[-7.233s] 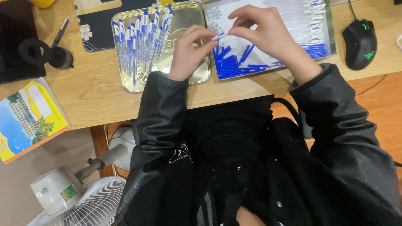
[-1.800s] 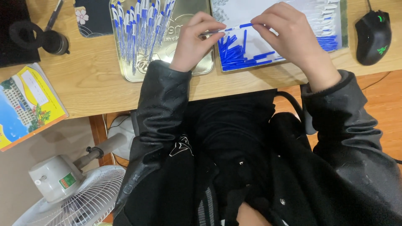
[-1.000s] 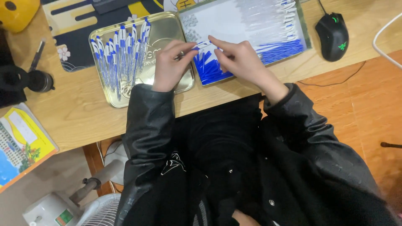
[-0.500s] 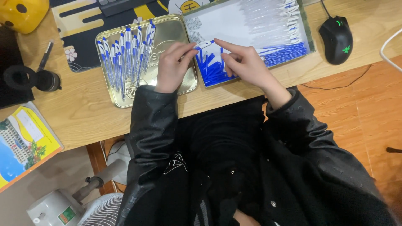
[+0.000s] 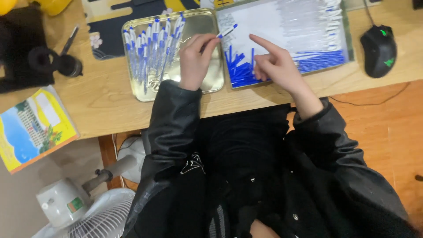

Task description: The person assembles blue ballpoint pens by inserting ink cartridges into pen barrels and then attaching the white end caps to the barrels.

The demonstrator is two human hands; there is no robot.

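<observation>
The person's left hand (image 5: 195, 61) hovers over the right end of the gold metal tray (image 5: 132, 90), its fingertips pinched tight around a blue-and-white pen (image 5: 227, 31) that sticks out past the tray's right edge, tip pointing up and to the right. Inside the tray, towards its left, a row of finished pens (image 5: 152, 46) lies side by side, blue caps at the far end. Just right of the tray sits a flat white tray (image 5: 260, 17), with a heap of blue caps (image 5: 240, 70) at its near left corner and clear pen barrels (image 5: 310, 20) spread over its far right part. The right hand (image 5: 275, 66) rests over that heap, forefinger stretched out straight towards the held pen, the other fingers curled loosely, holding nothing I can see. Well right of the gold tray lies a black mouse (image 5: 379, 48).
</observation>
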